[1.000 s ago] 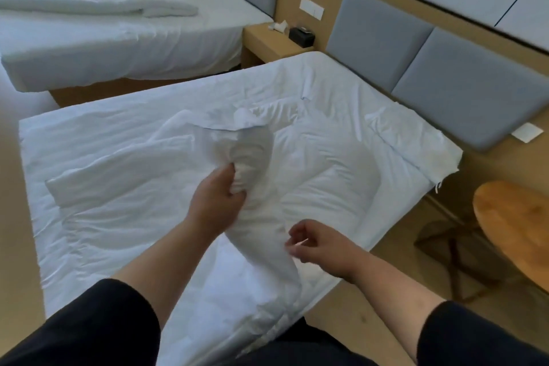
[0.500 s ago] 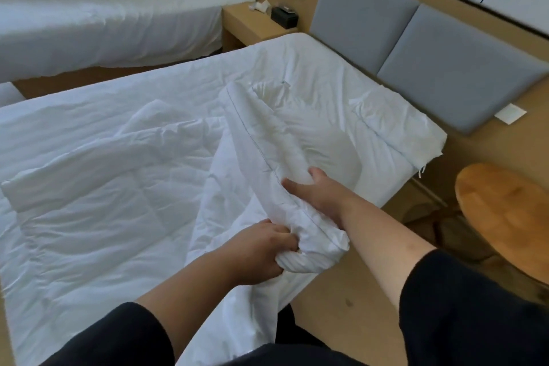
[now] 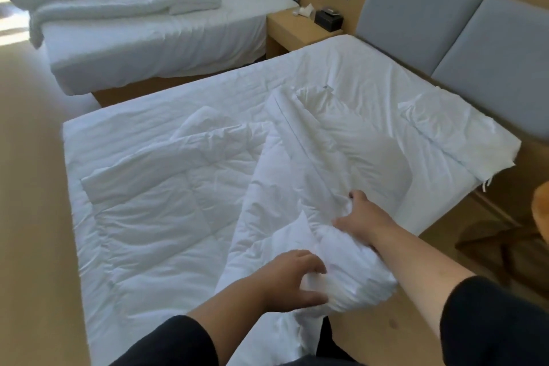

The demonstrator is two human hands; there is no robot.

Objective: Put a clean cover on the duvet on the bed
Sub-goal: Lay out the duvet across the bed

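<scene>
Head view: duvet (image 3: 166, 217) spread flat across bed (image 3: 371, 68), centre frame. Cover (image 3: 341, 270) bunched into a wad at lower centre, near bed edge. Left hand (image 3: 289, 279) with fingers curled into the wad's near end; right hand (image 3: 361, 221) clamped on folds just above it. Probably gathering cover to find its opening or a corner. Rest of cover trails toward upper right. Duvet not yet inside.
</scene>
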